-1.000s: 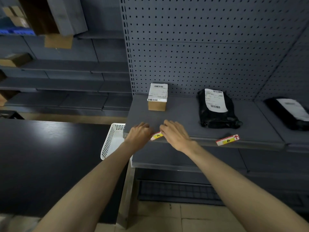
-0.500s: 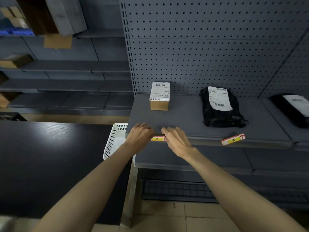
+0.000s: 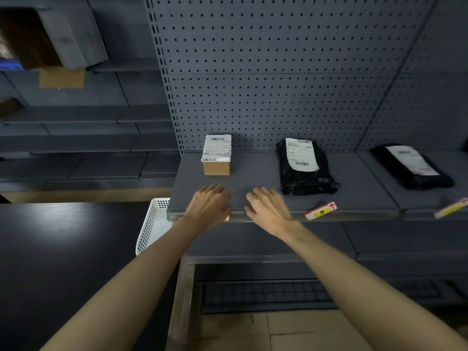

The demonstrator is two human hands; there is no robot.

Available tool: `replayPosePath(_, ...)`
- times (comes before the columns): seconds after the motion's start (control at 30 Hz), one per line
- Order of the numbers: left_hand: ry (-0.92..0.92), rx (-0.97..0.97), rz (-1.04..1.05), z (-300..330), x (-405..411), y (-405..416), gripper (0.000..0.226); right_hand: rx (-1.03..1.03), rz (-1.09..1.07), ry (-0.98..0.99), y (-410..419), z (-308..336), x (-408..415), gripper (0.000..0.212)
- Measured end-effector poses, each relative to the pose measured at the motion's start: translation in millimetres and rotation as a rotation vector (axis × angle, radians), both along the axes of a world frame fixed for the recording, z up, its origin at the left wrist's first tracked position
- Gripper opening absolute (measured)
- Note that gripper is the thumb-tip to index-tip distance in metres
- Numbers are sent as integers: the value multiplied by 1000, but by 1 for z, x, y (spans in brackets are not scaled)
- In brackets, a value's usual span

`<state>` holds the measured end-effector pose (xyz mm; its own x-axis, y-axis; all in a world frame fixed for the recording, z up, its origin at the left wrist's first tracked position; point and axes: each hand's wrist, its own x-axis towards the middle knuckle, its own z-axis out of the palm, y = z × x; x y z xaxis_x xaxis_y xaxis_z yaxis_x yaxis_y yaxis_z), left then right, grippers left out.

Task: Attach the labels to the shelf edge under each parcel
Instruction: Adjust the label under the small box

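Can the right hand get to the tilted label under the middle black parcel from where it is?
Probably yes. The right hand lies flat on the shelf edge, and the tilted label sits on that edge to its right, with nothing between them.

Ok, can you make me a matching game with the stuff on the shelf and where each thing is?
Things:
1. cardboard box
2. black bag parcel
3. white basket
4. tilted label

Places:
A. left of the shelf, beside the dark table
B. shelf's front edge, below the black bag
C. behind the left hand
D. behind and right of the right hand

Pairs: 1-C, 2-D, 3-A, 4-B
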<state>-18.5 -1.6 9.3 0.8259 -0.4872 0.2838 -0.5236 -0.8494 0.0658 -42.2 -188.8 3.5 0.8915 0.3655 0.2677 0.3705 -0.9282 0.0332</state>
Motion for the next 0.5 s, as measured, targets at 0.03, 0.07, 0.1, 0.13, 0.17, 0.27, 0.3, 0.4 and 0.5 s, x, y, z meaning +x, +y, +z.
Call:
replayPosePath(0.03,-13,-5,-12,5,-1,-13,16,-12,-15,-12,-14,6,-1,22)
replayPosePath(0.07,-23,-8,-32,10,-1,-26,18,-26,-32,-20,-29,11,-2,23)
replayPosePath(0.1,-33,-9,-54,13,-2,-40,20,-39,-50,-22,-45,16,-4,24)
replayPosePath(0.13,-43,-7,-74,15,-2,-56,21,-52,-68,-23,-60,19,-6,25)
replayPosePath(0.17,-52,-4,-89,16,-2,-71,23,-62,-86,-22,-76,23,-8,26)
replayPosePath(0.27,-60,5,-113,16,-5,-119,25,-83,-121,-24,-125,27,-14,28)
replayPosePath(0.3,-59,2,-113,15,-6,-134,25,-87,-125,-23,-140,28,-15,29)
replayPosePath(0.4,-31,8,-110,10,-9,-172,23,-83,-123,-4,-180,24,-18,29)
replayPosePath(0.5,0,33,-99,0,-11,-200,20,-74,-91,37,-208,16,-19,28)
